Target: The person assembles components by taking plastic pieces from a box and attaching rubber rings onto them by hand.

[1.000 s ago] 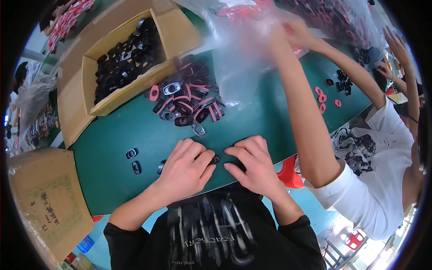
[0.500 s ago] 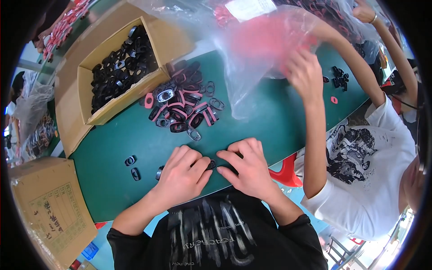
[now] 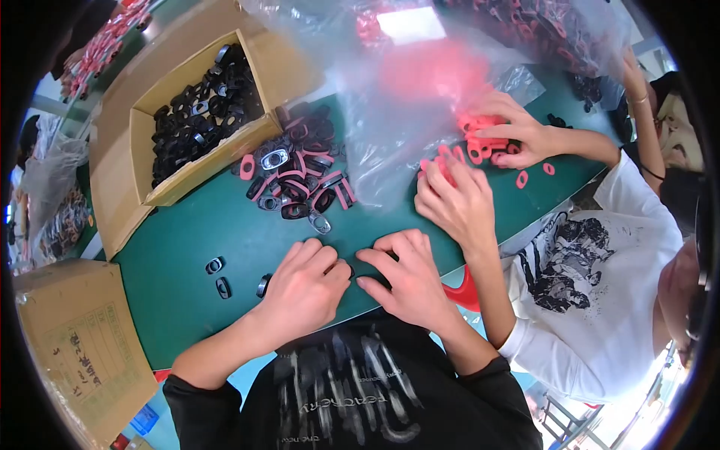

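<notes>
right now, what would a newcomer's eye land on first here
Probably the bright pink rings right of centre, at a co-worker's hands beside a clear bag. Next, the carton at upper left, holding many black parts, with a black-and-pink pile to its right. Then, at lower centre, the person's left hand and right hand, close together over the table.

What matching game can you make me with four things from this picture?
Things:
1. Left hand
2. Table
3. Open box
4. Neighbour's shirt

Clues:
A. White, with a black print
B. Has lots of black parts inside
C. At the table's near edge, just left of the person's right hand
D. Green

Right pairs: 1-C, 2-D, 3-B, 4-A
</notes>
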Tool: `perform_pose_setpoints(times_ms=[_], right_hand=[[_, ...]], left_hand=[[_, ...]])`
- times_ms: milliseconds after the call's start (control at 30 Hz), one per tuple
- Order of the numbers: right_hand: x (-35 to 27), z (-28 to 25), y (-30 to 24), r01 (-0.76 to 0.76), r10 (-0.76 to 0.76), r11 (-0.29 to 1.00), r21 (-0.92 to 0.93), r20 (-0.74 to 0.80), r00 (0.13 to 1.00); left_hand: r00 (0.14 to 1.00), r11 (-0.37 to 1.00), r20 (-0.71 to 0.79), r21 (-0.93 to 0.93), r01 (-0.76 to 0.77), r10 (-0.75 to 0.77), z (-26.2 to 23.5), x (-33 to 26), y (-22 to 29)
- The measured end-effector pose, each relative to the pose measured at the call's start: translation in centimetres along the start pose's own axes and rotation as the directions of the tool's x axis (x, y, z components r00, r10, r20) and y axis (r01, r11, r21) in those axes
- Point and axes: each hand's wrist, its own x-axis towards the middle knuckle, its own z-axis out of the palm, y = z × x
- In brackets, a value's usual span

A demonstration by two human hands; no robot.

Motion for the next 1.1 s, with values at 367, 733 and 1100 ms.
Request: perform_pose_setpoints(times_ms=[367,733,1100], right_hand=[[-1.9,-0.5,0.6,-0.097,0.104,0.994,0.045,-0.205,0.973],[-0.5,-2.9,3.0,-0.421,0.38,0.899,-0.118,-0.266,0.886],[4.0,-0.6,5.6,-0.392,0.283,0.881,-0.264,-0.37,0.885]], left_hand=[[0.9,0.936,-0.412,0.241,0.258,-0.142,-5.4,2.2,-3.4],[0.807,0.796,-0.197,0.151,0.586,-0.557,-5.4,-7.6,-2.7],[0.863,0.85,-0.096,0.149,0.506,-0.497,-2.0,-8.7,-2.1]])
